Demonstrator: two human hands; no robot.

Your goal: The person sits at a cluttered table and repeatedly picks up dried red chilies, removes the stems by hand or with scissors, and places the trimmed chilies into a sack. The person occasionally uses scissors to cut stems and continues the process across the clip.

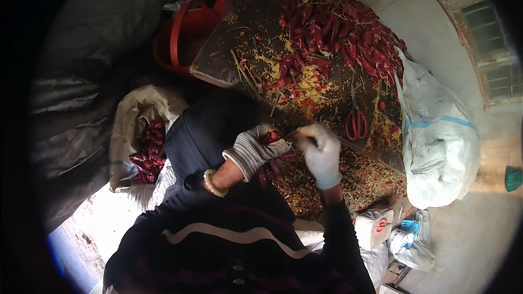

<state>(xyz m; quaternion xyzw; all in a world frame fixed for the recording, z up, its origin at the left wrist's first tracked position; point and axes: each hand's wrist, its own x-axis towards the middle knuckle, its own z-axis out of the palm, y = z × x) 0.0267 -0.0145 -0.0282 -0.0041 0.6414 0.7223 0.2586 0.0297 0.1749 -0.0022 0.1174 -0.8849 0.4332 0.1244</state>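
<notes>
My left hand (261,147), in a striped knitted glove with a beaded bracelet at the wrist, is closed around dried red chili peppers (271,136). A torn or cut end faces up from the fist, and more dark red pods (269,171) show below it. Close by on the right is my right hand (320,151) in a white glove, its thumb and fingertips drawn together and blurred. Whether anything small is between them is unclear. Beyond both hands, a heap of dried red chilies (339,32) covers the far part of a dark board (220,57). Yellow seeds (310,85) and stalks lie scattered on it.
Red-handled scissors (356,124) lie on the board's right. Left stand an open sack of chilies (126,130) and a red basket (175,45). A white woven sack (437,143) leans at right. Stem debris (363,175) covers the floor beside a box (372,228).
</notes>
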